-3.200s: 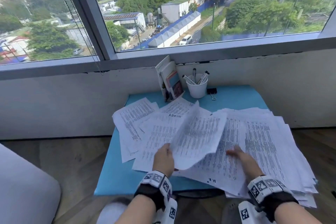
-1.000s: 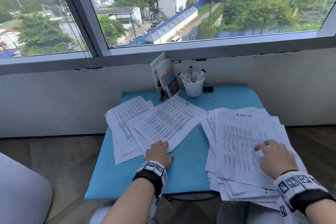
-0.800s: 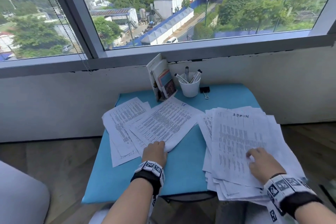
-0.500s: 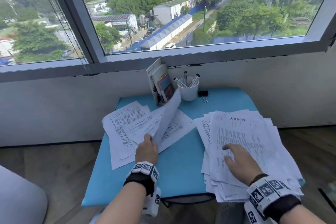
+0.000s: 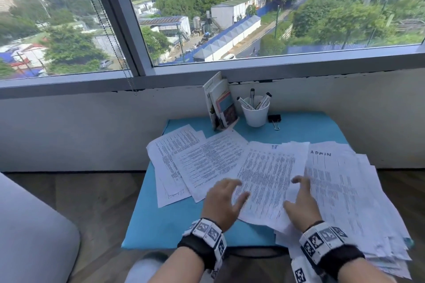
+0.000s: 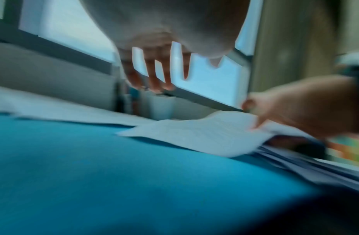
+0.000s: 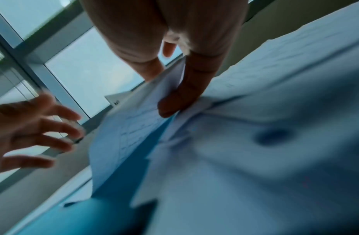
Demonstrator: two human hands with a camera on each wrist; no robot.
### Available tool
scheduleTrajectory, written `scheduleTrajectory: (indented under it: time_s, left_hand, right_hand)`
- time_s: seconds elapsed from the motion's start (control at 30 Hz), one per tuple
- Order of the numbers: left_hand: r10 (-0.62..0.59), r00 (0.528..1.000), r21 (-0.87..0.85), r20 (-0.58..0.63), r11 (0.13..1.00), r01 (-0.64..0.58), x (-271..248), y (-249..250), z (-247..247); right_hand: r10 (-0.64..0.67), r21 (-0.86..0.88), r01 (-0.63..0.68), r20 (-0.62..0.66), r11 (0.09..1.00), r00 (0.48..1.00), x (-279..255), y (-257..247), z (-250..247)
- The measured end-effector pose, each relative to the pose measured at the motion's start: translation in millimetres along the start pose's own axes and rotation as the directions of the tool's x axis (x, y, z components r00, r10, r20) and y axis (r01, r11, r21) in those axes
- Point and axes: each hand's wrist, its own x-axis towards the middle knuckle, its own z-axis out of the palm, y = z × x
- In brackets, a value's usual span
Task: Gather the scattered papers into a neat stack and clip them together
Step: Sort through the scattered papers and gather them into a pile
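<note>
1. Paper sheet (image 5: 268, 181): pinched at right edge by right hand (image 5: 300, 205), bridging table (image 5: 161, 232) and pile (image 5: 345, 190).
2. Left hand (image 5: 222, 202): spread, empty.
3. Advised: slide flat onto pile, edges squared.

The head view looks down and forward over the blue table (image 5: 161, 232) toward the window. Both wrist views sit low, close behind the fingers, sharing the held sheet (image 6: 204, 135) ahead.

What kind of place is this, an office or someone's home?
Probably an office nook high in a city building. A small blue table stands under a big window overlooking rooftops, covered in printed papers, with a cup of markers.
</note>
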Motion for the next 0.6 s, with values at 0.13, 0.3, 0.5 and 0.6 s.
scheduleTrajectory:
  time_s: [0.13,0.3,0.5,0.6]
  left_hand:
    - [-0.765,0.642,0.272,0.046,0.628,0.729,19,-46,-19]
    - [-0.887,0.461,0.351,0.031,0.441,0.826,23,-60,-7]
    - [-0.870,0.474,0.218,0.131,0.492,0.843,30,-59,-2]
    - [-0.854,0.508,-0.157,0.118,0.489,0.858,31,-59,-13]
  right_hand:
    - [-0.002,-0.088,0.012,0.111,0.996,0.994,11,29,4]
    - [-0.011,-0.092,0.020,0.092,0.996,0.996,18,31,7]
    - [-0.008,-0.104,0.021,0.121,0.994,0.993,20,33,7]
    - [-0.021,-0.117,0.039,0.146,0.992,0.989,21,35,7]
